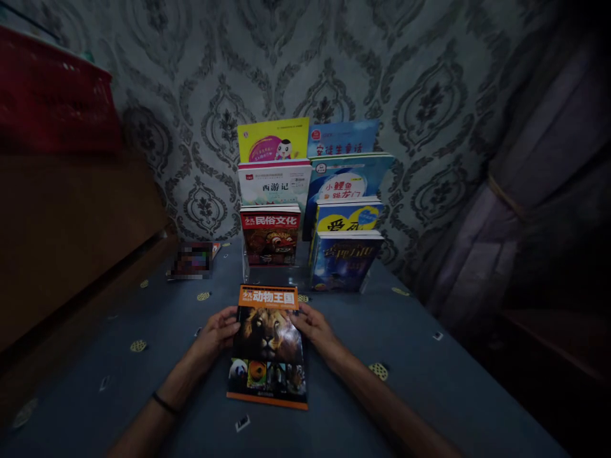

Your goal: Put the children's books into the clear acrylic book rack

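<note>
A book (268, 343) with an orange band and a lion on its cover is held between my two hands over the blue cloth. My left hand (220, 327) grips its left edge, thumb on the front. At the opposite edge, my right hand (312, 326) holds it the same way. Both hands' other fingers are partly hidden behind the book. Just beyond it stands a clear tiered rack of books. A red book (272, 238) fills the rack's lower left, and a dark blue book (346, 264) its lower right.
Higher tiers hold a yellow book (274, 140), a white book (274, 183) and blue books (351, 178). Another book (191, 261), blurred out, lies at the left on the blue cloth (157, 331). A red bag (57, 95) sits on a brown surface; a curtain (506, 191) hangs right.
</note>
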Tool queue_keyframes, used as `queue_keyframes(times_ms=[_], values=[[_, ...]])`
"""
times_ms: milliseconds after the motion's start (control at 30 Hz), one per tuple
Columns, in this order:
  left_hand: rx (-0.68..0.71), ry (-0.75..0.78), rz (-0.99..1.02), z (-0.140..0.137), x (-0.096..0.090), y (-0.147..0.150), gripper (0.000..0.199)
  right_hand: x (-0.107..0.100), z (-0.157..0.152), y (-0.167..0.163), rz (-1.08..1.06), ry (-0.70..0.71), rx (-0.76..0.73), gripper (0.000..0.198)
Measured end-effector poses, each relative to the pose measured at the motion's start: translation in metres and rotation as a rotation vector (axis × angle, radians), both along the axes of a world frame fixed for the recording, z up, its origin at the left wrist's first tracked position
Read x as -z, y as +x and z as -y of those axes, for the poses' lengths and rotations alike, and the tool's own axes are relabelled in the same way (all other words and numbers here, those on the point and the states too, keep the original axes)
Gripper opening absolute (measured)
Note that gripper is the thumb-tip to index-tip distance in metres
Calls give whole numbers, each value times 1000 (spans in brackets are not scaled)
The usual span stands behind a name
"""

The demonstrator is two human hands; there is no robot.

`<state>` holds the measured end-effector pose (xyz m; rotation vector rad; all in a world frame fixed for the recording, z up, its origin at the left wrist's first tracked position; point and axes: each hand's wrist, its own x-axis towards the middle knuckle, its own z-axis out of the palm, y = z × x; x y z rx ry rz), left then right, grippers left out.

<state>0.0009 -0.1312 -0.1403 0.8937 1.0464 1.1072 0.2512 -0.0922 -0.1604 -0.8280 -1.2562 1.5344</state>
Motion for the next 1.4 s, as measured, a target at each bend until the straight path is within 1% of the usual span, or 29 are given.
queue_keyframes(times_ms=[100, 267, 367, 433, 533, 633, 767, 933, 1033, 1133, 1267, 1333, 1400], values=[[-42, 42, -95, -7, -7, -4, 62, -10, -9, 6, 98, 100, -1, 50], [14, 235, -135, -15, -35, 1, 55, -40, -12, 9, 153, 272, -6, 48], [48, 350, -191, -12, -42, 3, 48, -44, -4, 10, 186, 349, 24, 46], [72, 401, -236, -9, -43, 3, 44, -42, 2, 13, 206, 366, 25, 44], [96, 442, -314, -4, -45, 2, 41, -40, 10, 16, 223, 357, 10, 41], [72, 485, -376, -2, -56, 2, 35, -47, 13, 18, 229, 371, 14, 39], [51, 516, -373, 0, -70, 2, 33, -54, 13, 17, 235, 444, 93, 35], [101, 483, -399, 3, -70, -5, 31, -43, 13, 17, 340, 517, 53, 32], [115, 492, -456, 2, -71, -11, 30, -41, 12, 18, 353, 511, 63, 35], [109, 550, -519, -2, -78, -13, 28, -49, 8, 17, 343, 501, 48, 36], [60, 665, -604, -10, -91, -13, 26, -67, -2, 17, 360, 554, 73, 28], [40, 671, -614, -13, -94, -12, 28, -74, -6, 17, 364, 573, 79, 26], [37, 657, -603, -15, -95, -11, 31, -77, -7, 17, 370, 578, 72, 25]])
